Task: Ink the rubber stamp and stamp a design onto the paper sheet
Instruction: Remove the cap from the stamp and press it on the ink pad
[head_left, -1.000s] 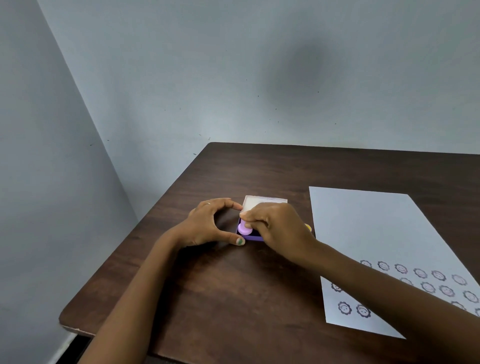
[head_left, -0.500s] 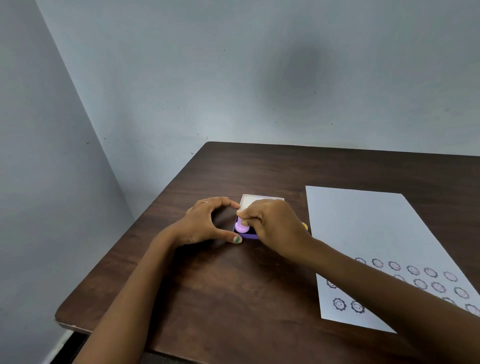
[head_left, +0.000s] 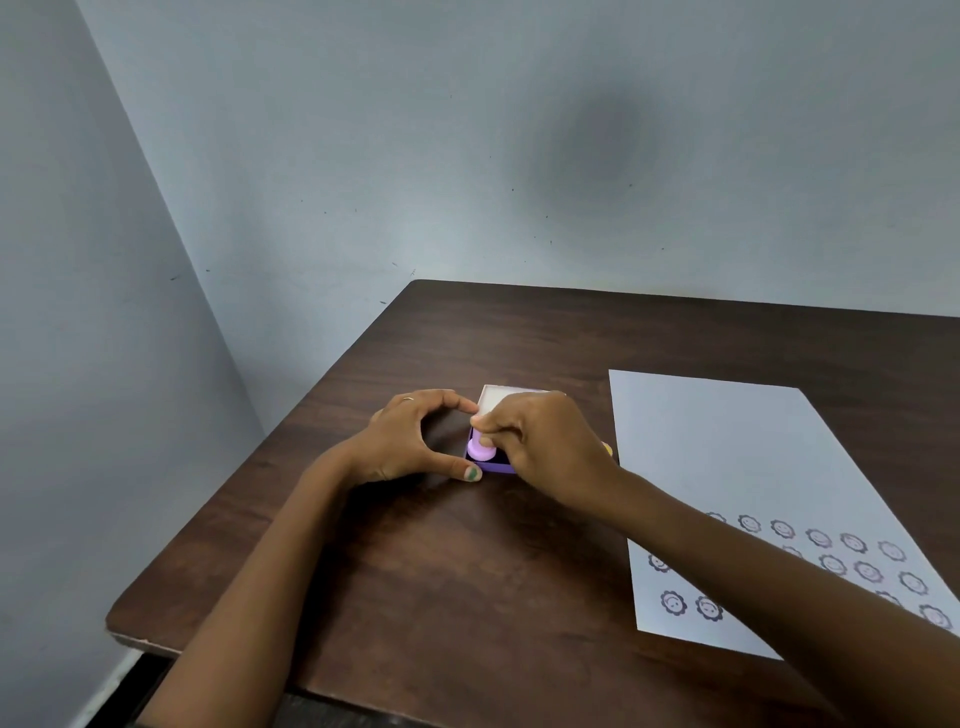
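A dark wooden worktop (head_left: 467, 597) fills the lower half of the frame, set into a corner of pale blue-grey walls (head_left: 363, 156).

Just left of frame centre sits the ink pad (head_left: 497, 466), a small purple tray with its white lid (head_left: 497, 399) open toward the wall. The rubber stamp (head_left: 482, 449), a short pink-lilac cylinder, stands upright on the near left part of the pad.

The right hand (head_left: 545, 447) reaches in from the lower right, fingers curled down over the pad, with thumb and fingertips pinching the top of the stamp. The left hand (head_left: 410, 441) lies on the worktop to the left of the pad, thumb and forefinger curved into an open C. The forefinger tip is at the lid's left edge and the thumb tip, with a green-painted nail, touches the tray's near left corner. A ring shows on one finger.

The paper sheet (head_left: 737, 467) lies flat at the right of the frame, apart from the pad. Its near portion carries rows of round flower-edged stamped designs (head_left: 673, 603), partly hidden by the right forearm.
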